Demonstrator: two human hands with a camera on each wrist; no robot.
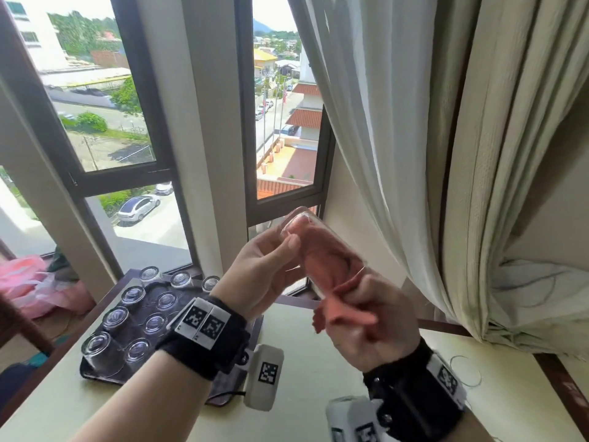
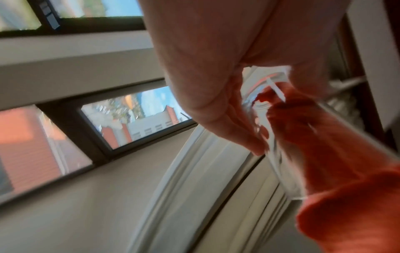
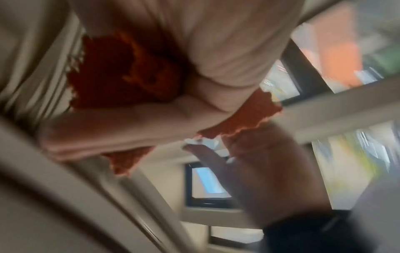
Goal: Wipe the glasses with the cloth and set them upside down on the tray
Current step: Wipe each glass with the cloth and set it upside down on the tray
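Cloth point(image 1: 328, 260) inside held glass point(image 1: 306, 224), inverted glasses point(image 1: 134, 314) on tray point(image 1: 102, 376)

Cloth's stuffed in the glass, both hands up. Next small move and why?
Probably twist the cloth inside the glass: the left hand grips the glass near its base, the right hand holds the cloth's tail at the mouth, and the glass isn't yet on the tray.
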